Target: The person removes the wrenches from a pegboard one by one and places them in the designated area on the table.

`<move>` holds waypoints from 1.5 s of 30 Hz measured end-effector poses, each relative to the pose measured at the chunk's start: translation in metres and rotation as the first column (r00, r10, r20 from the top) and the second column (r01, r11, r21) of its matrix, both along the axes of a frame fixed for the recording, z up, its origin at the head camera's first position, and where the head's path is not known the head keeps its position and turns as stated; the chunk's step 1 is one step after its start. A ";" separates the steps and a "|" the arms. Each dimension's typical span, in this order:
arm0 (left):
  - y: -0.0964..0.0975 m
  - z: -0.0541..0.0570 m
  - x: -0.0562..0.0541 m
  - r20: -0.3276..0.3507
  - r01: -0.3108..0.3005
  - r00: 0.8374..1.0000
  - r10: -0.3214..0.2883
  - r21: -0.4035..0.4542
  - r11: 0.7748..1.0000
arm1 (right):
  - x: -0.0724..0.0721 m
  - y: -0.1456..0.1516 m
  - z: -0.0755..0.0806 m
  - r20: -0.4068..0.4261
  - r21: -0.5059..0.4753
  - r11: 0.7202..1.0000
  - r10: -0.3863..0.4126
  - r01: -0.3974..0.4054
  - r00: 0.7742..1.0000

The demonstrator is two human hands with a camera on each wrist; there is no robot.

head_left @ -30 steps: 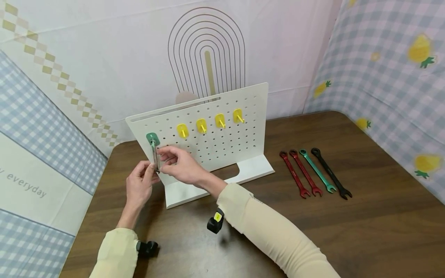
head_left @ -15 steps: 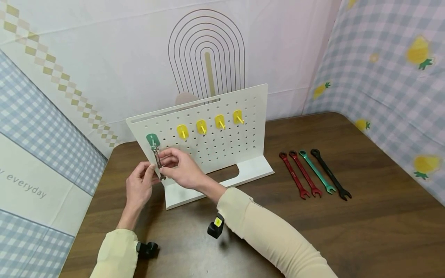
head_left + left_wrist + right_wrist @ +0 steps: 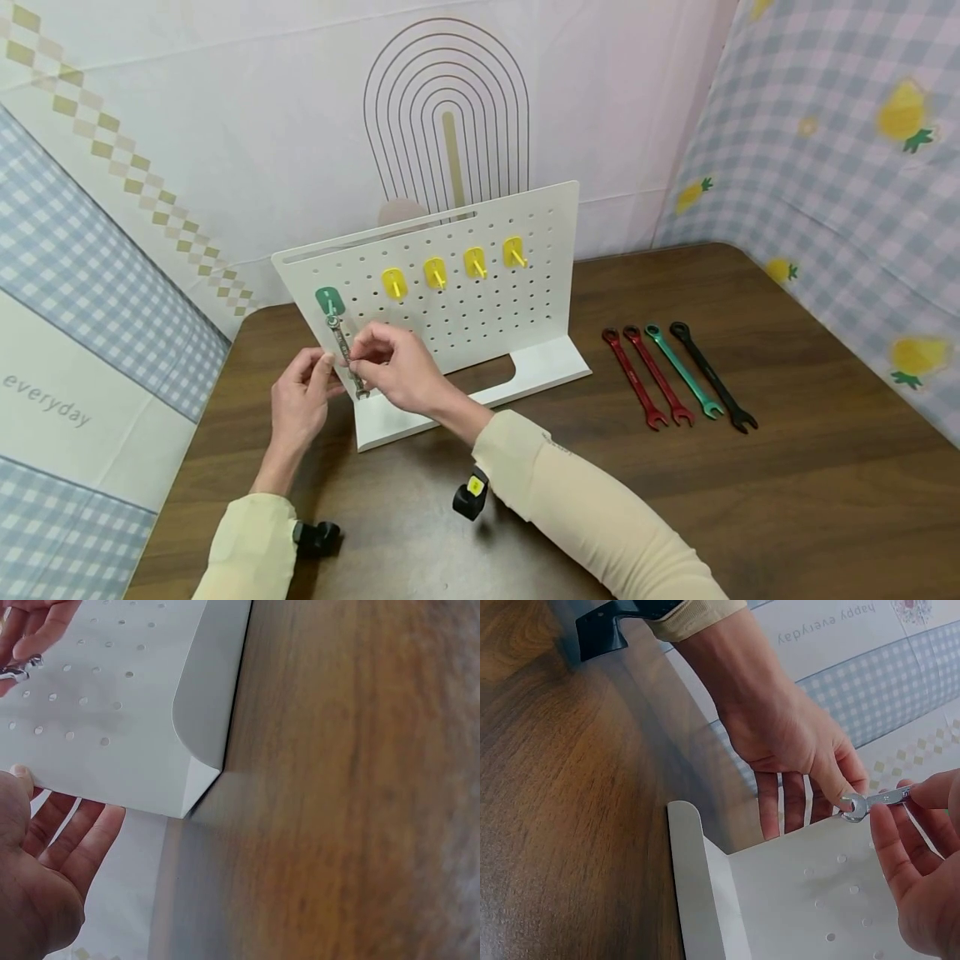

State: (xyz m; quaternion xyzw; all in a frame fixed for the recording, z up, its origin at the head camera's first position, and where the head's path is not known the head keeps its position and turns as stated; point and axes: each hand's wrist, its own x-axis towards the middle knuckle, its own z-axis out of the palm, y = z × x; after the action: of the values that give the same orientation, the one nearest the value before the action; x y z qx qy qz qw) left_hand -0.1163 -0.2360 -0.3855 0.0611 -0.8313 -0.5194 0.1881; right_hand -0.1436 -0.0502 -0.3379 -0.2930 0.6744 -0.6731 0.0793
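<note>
My right hand (image 3: 401, 367) pinches a silver combination wrench (image 3: 343, 340) between thumb and fingers, partway along its shaft. The wrench slants down in front of a white pegboard (image 3: 558, 250), its upper end right at the peg of a green hook (image 3: 328, 298). In the right wrist view the open-end head of the wrench (image 3: 854, 807) shows beside the board's edge. My left hand (image 3: 298, 400) grips that left edge, thumb at the front and fingers behind, as the left wrist view shows of the hand (image 3: 45, 862).
Several yellow hooks, such as the leftmost yellow hook (image 3: 393, 284), run in a row across the board. To its right on the wooden table (image 3: 825, 467) lie two red wrenches (image 3: 636, 379), a teal wrench (image 3: 684, 371) and a black wrench (image 3: 712, 375).
The wrench's lower end has swung down and to the right, while its upper end stays at the green hook. My right hand has shifted slightly right; the left hand holds its place.
</note>
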 end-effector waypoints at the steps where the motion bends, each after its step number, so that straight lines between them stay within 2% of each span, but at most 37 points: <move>1: 0.000 0.000 0.000 0.000 0.001 1.000 -0.001 0.000 1.000 | 0.000 0.001 0.000 -0.012 0.006 1.000 0.007 -0.007 1.000; 11: 0.000 0.000 0.001 0.044 -0.003 0.999 0.004 -0.017 1.000 | 0.006 0.008 0.002 -0.060 0.057 0.998 0.042 -0.039 0.997; 22: -0.001 -0.001 0.002 0.012 -0.002 1.000 0.002 -0.015 1.000 | 0.013 0.012 0.009 -0.041 0.035 0.996 0.087 -0.086 0.995; 27: -0.001 -0.001 0.002 0.023 -0.003 1.000 0.003 -0.026 1.000 | 0.015 0.012 0.014 -0.024 0.047 0.996 0.079 -0.077 0.997; 34: -0.001 -0.002 0.001 0.029 0.006 1.000 -0.006 0.003 1.000 | 0.015 0.017 0.019 -0.026 0.046 0.995 0.086 -0.084 0.996; 39: 0.000 -0.002 0.000 0.033 0.002 0.999 -0.001 -0.006 1.000 | 0.013 0.027 0.018 -0.014 0.051 0.996 0.069 -0.068 0.998; 45: 0.000 -0.001 0.002 0.072 -0.019 0.997 0.021 -0.036 0.999 | 0.010 0.041 0.012 0.010 0.066 0.997 0.049 -0.050 0.999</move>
State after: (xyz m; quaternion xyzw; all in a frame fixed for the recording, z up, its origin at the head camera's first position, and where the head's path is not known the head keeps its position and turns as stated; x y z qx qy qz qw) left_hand -0.1145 -0.2360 -0.3867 0.0850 -0.8459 -0.5003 0.1639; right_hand -0.1340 -0.0094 -0.3263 -0.3039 0.6884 -0.6495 0.1087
